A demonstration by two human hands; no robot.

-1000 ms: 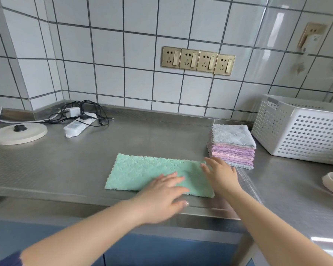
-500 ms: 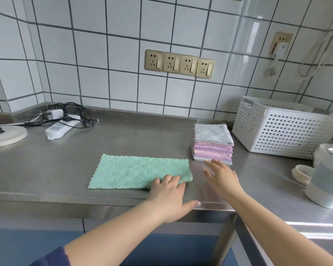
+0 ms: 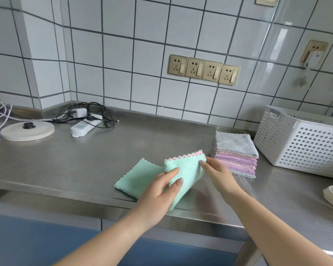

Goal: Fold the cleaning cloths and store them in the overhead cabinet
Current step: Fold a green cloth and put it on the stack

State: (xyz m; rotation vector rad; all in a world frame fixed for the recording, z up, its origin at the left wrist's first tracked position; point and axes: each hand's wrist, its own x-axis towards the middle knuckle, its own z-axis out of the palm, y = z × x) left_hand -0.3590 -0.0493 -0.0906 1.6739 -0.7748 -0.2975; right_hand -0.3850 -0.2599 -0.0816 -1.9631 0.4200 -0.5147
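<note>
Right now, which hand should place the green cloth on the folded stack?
Right hand: it pinches the green cloth at the corner nearest the folded stack; the left hand grips the far edge.

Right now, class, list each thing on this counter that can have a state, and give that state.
green cloth: half folded, right part lifted
left hand: pinching the cloth
right hand: pinching the cloth's corner
cloth stack: folded, piled
basket: upright
power strip: plugs inserted

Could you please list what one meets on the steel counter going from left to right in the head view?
Round cream disc with a black knob → white power strip with black cables → mint-green cleaning cloth held in both hands → stack of folded grey and purple cloths → white perforated plastic basket.
</note>
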